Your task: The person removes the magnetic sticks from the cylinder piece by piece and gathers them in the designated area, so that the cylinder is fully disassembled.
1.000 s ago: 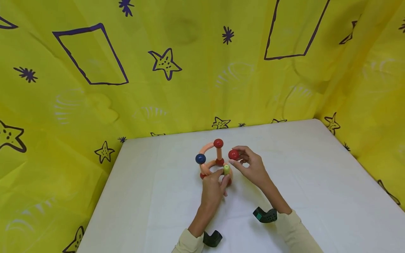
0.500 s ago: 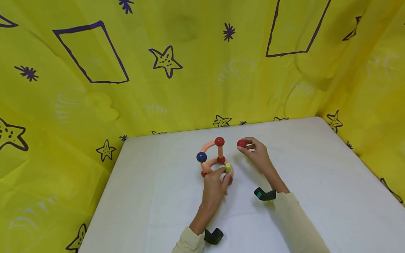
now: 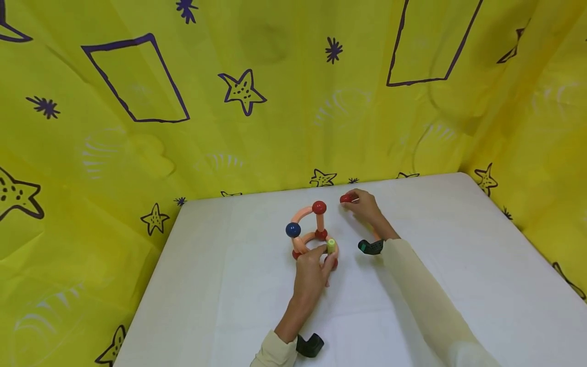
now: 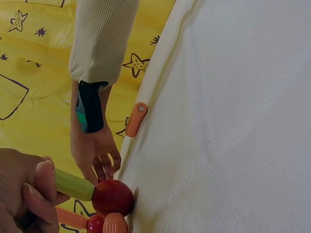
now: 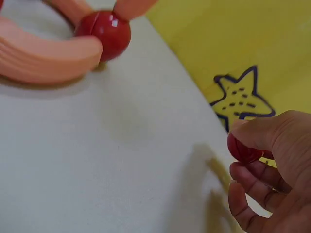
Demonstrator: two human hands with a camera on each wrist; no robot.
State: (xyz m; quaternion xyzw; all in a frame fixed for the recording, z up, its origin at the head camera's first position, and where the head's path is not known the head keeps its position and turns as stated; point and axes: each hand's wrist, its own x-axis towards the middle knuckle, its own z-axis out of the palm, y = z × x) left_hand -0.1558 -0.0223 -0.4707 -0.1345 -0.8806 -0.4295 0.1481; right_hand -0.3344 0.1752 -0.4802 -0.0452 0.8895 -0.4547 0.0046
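My left hand (image 3: 309,278) pinches a light green magnetic stick (image 3: 331,246) between thumb and fingers. In the left wrist view the stick's far end meets a red ball (image 4: 112,198) at the base of a ball-and-stick frame. That frame joins peach sticks (image 3: 320,223), a blue ball (image 3: 293,230) and red balls, one (image 3: 319,207) on top of an upright. Farther back and to the right, my right hand (image 3: 365,206) pinches a loose red ball (image 5: 244,148) with its thumb and a finger, near the tabletop. The left fingers partly hide the frame's front.
A loose orange stick (image 4: 137,119) lies on the white table (image 3: 458,244), partly behind my right wrist in the head view. Yellow patterned cloth (image 3: 284,127) rises behind the table's back edge. Each wrist wears a black camera mount (image 3: 310,345).
My right hand has carried the red ball from beside the frame, away toward the back of the table and slightly right. The left hand stays with the green stick.
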